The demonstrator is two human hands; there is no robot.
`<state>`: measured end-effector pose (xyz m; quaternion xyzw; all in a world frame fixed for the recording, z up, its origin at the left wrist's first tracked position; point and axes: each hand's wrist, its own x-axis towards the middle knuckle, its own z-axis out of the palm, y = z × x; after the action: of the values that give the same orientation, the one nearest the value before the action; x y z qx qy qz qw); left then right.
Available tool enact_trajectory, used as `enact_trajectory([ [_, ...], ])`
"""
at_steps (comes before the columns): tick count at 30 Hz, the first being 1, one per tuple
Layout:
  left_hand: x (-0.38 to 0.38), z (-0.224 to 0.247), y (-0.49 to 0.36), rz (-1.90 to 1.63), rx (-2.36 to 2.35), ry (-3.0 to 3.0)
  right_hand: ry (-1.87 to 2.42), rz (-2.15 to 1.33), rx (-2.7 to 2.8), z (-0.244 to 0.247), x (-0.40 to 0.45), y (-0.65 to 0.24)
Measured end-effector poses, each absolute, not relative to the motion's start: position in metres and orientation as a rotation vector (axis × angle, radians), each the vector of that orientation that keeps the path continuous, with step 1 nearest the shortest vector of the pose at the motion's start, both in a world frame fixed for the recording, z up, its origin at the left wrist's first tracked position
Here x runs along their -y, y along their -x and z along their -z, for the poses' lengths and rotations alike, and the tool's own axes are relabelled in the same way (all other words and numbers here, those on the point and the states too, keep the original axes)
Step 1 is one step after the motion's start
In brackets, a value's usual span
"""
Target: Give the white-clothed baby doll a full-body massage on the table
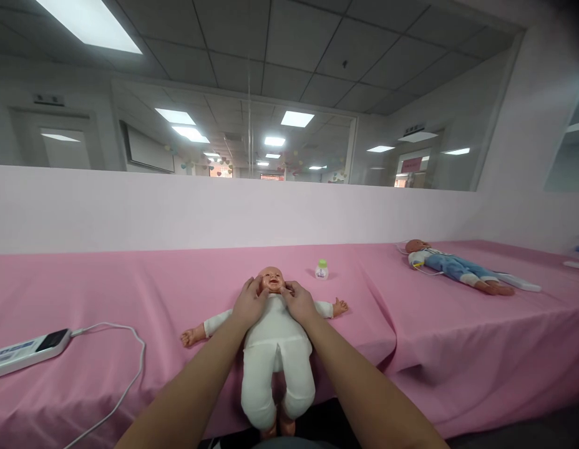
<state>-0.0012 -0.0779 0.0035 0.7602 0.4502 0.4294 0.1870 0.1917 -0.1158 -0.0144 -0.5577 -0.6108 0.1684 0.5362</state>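
Note:
A baby doll point(277, 330) in a white suit lies on its back, arms spread wide and feet toward me. My left hand point(250, 302) cups the left side of the doll's face, thumb near its chin. On the opposite cheek rests my right hand point(299, 301), its fingers curled against the jaw. Both hands hold the head between them, and the fingertips beside the head are partly hidden. Just beyond my right hand stands a small white bottle point(321, 272) with a green cap.
A pink cloth point(177, 280) covers the table. At left lies a white device point(32, 352) with a dark screen and a white cable point(142, 355). Farther right, a second doll point(458, 267) in blue trousers lies beside another white device point(521, 282). A windowed wall point(289, 212) runs behind.

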Motion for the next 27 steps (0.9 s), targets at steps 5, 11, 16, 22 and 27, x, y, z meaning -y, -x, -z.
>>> enact_trajectory([
  [5,0.126,-0.006,0.013,-1.166,-1.152,-2.288,1.282,-0.339,1.504,0.015,0.144,-0.189],
  [11,0.16,0.004,0.03,-1.089,-1.2,-2.183,1.228,-0.465,1.546,0.027,0.179,-0.195],
  [16,0.153,0.011,0.03,-0.988,-1.224,-2.071,1.231,-0.575,1.628,0.034,0.182,-0.197],
  [22,0.127,0.005,0.021,-0.976,-1.231,-2.061,1.331,-0.636,1.66,0.028,0.155,-0.205],
  [27,0.104,0.0,0.016,-0.888,-1.248,-2.116,1.379,-0.667,1.677,0.018,0.134,-0.21],
])
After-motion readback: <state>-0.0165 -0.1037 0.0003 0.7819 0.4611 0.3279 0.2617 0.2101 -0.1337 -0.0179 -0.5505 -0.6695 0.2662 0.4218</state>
